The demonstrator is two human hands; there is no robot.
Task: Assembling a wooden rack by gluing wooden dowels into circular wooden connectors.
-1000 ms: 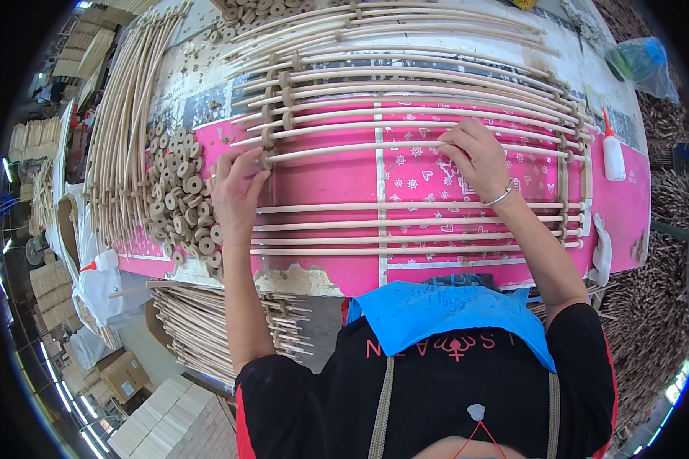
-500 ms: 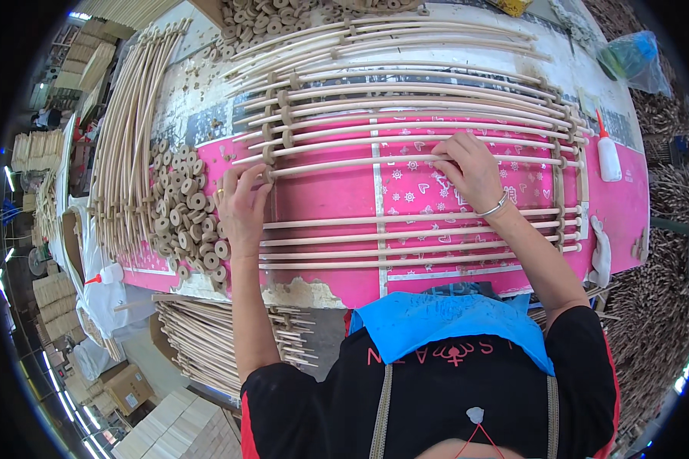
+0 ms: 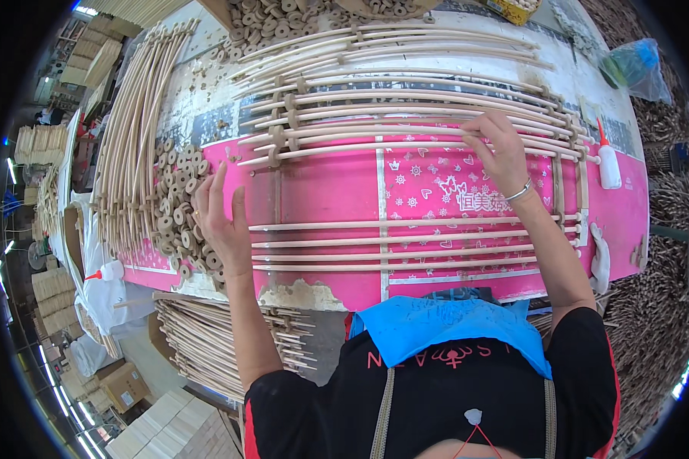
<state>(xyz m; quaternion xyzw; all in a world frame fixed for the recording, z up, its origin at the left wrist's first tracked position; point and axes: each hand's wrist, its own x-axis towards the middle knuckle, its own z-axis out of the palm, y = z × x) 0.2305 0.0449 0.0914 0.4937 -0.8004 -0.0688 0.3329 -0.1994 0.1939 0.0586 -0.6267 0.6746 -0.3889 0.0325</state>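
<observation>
My right hand (image 3: 501,154) pinches a wooden rod (image 3: 406,131) near its right half, at the near side of the group of rods lying across the table. Wooden rings (image 3: 274,139) sit around these rods toward their left ends. My left hand (image 3: 223,222) holds nothing, thumb and fingers apart, beside a heap of brown wooden rings (image 3: 177,183); its fingertips are close to the heap's right edge. Between my hands and my body, several bare rods (image 3: 321,243) lie side by side on the pink table cover (image 3: 321,187).
Bundled rods with rings (image 3: 134,130) lie at the left. More rings (image 3: 275,23) are heaped at the far edge. White bottles with red tips stand at right (image 3: 609,164) and lie at left (image 3: 111,271). A plastic bag (image 3: 635,65) rests at the far right.
My left hand has let go at the rod's left end and shifted left toward the ring heap, opening. My right hand has moved away from me; the nearest ringed rod now lies farther off.
</observation>
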